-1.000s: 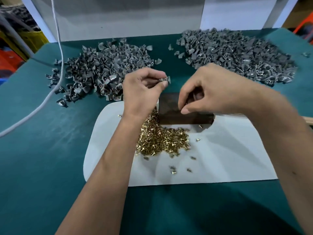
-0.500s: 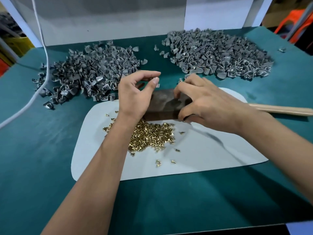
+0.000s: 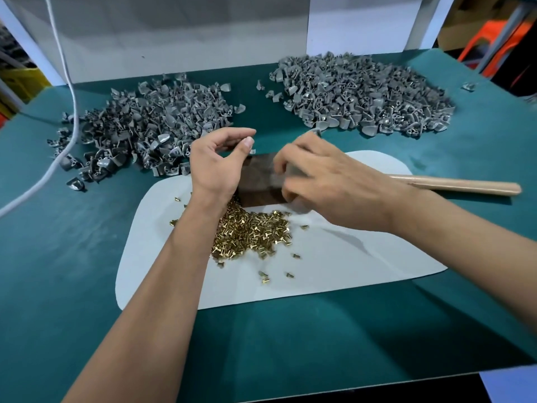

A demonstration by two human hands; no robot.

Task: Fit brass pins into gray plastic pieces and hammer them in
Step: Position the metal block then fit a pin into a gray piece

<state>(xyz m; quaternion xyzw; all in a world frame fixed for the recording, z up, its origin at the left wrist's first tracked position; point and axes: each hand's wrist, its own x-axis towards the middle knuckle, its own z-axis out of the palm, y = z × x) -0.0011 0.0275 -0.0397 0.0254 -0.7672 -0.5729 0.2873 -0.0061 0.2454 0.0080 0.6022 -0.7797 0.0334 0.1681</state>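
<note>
My left hand (image 3: pixel 216 167) hovers over the dark block's (image 3: pixel 258 187) left edge. Its thumb and a finger pinch a small gray plastic piece (image 3: pixel 252 151). My right hand (image 3: pixel 334 184) lies blurred over the block's right side with its fingers curled down; what they hold is hidden. A wooden hammer handle (image 3: pixel 465 186) runs out to the right from under that wrist. A heap of brass pins (image 3: pixel 250 234) lies on the white mat (image 3: pixel 348 266), just in front of the block. Two piles of gray pieces lie behind, the left pile (image 3: pixel 145 129) and the right pile (image 3: pixel 363 94).
The work surface is a green-covered table (image 3: pixel 58 286) with a white panel (image 3: pixel 174 33) standing at its back. A white cable (image 3: pixel 73 112) crosses the left pile. A few loose pins (image 3: pixel 263 276) are scattered on the mat. An orange stool (image 3: pixel 494 39) stands beyond the right corner.
My right hand has dropped from in front of the left hand onto the block and is now blurred with motion. The left hand has stayed in place with its piece.
</note>
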